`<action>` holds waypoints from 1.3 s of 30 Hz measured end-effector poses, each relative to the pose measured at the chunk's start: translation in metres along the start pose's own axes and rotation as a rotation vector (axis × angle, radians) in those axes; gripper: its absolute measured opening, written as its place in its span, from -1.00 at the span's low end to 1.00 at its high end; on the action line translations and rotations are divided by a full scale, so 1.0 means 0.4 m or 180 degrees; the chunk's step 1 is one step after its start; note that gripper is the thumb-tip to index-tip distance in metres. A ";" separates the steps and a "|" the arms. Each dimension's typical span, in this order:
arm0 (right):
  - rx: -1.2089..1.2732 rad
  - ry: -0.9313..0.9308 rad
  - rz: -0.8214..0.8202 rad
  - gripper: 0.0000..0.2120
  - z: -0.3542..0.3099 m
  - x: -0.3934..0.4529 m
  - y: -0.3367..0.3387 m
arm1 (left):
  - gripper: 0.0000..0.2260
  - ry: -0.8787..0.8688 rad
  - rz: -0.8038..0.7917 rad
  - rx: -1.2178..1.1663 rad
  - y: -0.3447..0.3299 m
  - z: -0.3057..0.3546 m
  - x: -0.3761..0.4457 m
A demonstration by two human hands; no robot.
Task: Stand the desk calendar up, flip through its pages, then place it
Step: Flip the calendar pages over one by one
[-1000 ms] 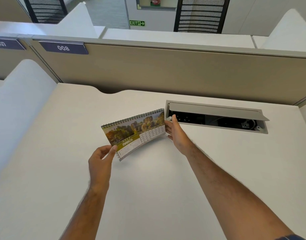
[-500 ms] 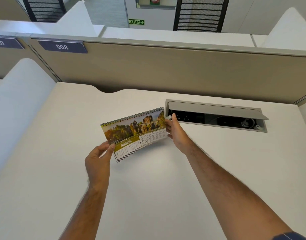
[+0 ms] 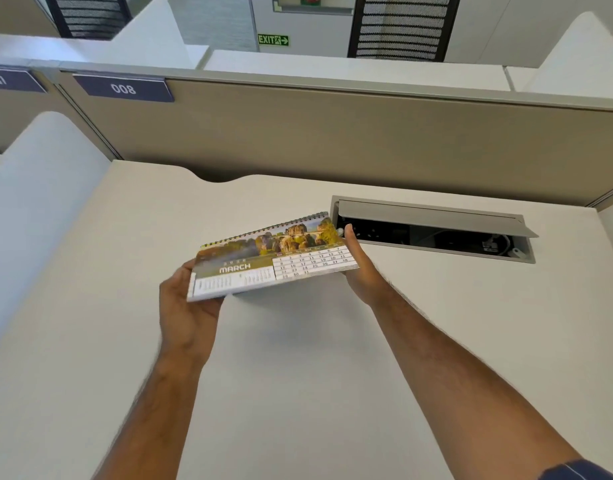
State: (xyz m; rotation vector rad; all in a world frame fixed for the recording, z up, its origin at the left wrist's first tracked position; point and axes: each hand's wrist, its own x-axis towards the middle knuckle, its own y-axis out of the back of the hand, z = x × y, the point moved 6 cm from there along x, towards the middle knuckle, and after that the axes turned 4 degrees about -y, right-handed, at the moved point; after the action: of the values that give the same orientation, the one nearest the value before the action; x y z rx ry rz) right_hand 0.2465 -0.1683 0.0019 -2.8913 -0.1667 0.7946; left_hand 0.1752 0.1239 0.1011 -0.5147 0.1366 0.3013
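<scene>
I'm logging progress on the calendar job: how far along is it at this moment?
Done: the desk calendar is picked up, off the desk. In hand: the left hand and right hand each have a grip on one end; it is tilted, open at March, its base not set down. Whether pages were flipped cannot be told. Left: standing it and placing it on the desk.

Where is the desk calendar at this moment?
In the head view, the desk calendar is near the middle, held above the white desk between the left hand and the right hand, just left of the open cable box.
</scene>
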 end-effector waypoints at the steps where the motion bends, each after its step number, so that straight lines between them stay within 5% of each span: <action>1: 0.0015 -0.0035 0.0069 -0.34 0.000 0.002 0.001 | -0.68 -0.0043 -0.0062 -0.0069 -0.007 0.011 0.011; 8: -0.0159 -0.0188 0.0080 -0.20 0.006 0.021 0.004 | -0.57 -0.0005 -0.0218 0.0099 -0.040 0.038 0.065; 15: -0.0119 -0.0236 0.0168 -0.30 0.006 0.026 0.007 | -0.52 0.0062 -0.0181 0.0111 -0.029 0.034 0.088; 20: -0.0128 -0.0236 0.0161 -0.28 0.005 0.022 0.009 | -0.80 -0.0254 0.0211 0.0414 0.015 0.021 0.085; 23: -0.0148 -0.0246 0.0157 -0.26 0.008 0.021 0.007 | -0.95 -0.0504 0.0746 0.1289 0.064 -0.020 0.074; 27: -0.0146 -0.0204 0.0184 -0.32 0.007 0.017 0.004 | -0.67 -0.0003 0.0589 0.2376 0.096 -0.131 0.057; 32: -0.0192 -0.0185 0.0179 -0.34 0.007 0.015 -0.003 | -0.44 0.0303 0.0119 0.2597 0.054 -0.183 0.013; 39: -0.0182 -0.0204 0.0186 -0.33 0.010 0.012 -0.008 | -0.59 0.0113 0.0591 0.2818 0.077 -0.169 -0.010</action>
State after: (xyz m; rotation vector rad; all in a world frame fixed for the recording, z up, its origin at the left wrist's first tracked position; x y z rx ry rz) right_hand 0.2485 -0.1639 -0.0034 -2.9381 -0.1139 0.9075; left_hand 0.1582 0.1143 0.0292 0.3729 0.3315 0.3776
